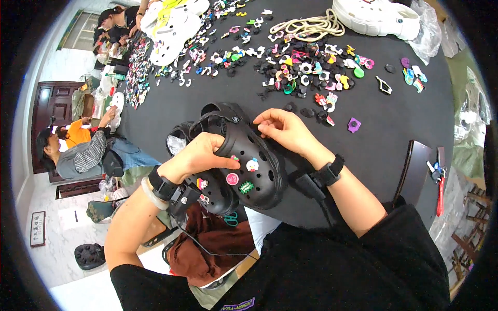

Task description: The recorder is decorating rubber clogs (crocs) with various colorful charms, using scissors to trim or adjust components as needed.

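Observation:
My left hand point(199, 153) is wrapped round the side of a black clog point(264, 179), with the thumb lying on its holed upper. Several small shoe charms sit in that upper: a white character charm point(252, 165), a pink round charm point(232, 179) and a green spiky charm point(246, 187) among them. A second black clog point(220, 199), also with charms, lies partly hidden beneath my left hand. Just right of the held clog's heel strap, my right hand point(285, 129) hovers over the table with its fingers curled together. Whatever its fingertips hold, if anything, is too small to make out.
A large heap of loose charms point(311, 67) spreads over the black table point(353, 176). Beyond it lie a coiled cream rope point(308, 26) and a white clog point(376, 18). A dark flat case point(415, 168) and red-handled scissors point(441, 197) lie at right. Other people work at far left.

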`<act>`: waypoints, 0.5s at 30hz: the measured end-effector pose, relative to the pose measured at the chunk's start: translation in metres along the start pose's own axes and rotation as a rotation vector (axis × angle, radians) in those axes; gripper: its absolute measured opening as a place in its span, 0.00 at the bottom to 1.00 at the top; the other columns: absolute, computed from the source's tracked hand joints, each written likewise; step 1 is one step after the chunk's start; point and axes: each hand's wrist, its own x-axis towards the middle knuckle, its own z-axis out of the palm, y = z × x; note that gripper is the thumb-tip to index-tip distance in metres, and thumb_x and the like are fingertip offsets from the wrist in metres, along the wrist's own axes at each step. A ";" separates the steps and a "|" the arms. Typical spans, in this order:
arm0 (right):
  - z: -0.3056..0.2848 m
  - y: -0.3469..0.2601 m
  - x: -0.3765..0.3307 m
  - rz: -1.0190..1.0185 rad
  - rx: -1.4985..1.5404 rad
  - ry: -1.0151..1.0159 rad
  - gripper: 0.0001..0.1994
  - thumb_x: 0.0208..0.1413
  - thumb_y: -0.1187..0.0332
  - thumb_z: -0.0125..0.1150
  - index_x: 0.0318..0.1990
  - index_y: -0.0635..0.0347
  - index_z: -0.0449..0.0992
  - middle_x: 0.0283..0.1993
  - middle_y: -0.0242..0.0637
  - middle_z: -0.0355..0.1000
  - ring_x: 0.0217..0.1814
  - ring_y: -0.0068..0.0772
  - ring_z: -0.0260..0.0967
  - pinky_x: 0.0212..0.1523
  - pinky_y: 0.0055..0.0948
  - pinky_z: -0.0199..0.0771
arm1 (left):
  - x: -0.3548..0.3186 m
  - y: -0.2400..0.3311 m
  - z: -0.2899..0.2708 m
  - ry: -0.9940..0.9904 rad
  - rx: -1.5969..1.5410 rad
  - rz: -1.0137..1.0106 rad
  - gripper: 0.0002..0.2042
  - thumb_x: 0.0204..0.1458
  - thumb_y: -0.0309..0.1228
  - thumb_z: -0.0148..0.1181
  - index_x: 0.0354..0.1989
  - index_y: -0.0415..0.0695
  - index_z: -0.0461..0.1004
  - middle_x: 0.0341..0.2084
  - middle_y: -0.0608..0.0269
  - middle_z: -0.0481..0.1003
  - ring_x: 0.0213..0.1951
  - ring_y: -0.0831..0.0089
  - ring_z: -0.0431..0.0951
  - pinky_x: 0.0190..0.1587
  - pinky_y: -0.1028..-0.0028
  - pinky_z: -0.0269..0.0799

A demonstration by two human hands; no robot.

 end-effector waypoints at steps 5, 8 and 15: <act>0.004 0.001 -0.001 -0.044 -0.094 0.017 0.10 0.54 0.73 0.61 0.43 0.62 0.78 0.34 0.32 0.76 0.35 0.19 0.72 0.40 0.23 0.74 | 0.006 -0.006 -0.004 -0.048 0.049 0.053 0.11 0.46 0.21 0.69 0.39 0.36 0.79 0.34 0.68 0.81 0.35 0.85 0.76 0.42 0.79 0.73; 0.007 0.000 -0.002 -0.056 -0.111 0.051 0.10 0.52 0.73 0.61 0.42 0.62 0.78 0.33 0.34 0.76 0.32 0.22 0.72 0.38 0.25 0.74 | 0.004 0.003 0.008 0.064 -0.046 0.081 0.09 0.44 0.25 0.72 0.32 0.35 0.80 0.27 0.68 0.80 0.32 0.86 0.74 0.34 0.79 0.70; 0.018 -0.001 -0.004 -0.163 -0.281 0.123 0.07 0.51 0.72 0.60 0.38 0.59 0.78 0.32 0.36 0.73 0.30 0.28 0.71 0.35 0.28 0.72 | 0.012 -0.021 0.005 0.182 0.502 0.130 0.13 0.43 0.30 0.73 0.34 0.36 0.79 0.22 0.68 0.77 0.27 0.86 0.71 0.31 0.78 0.68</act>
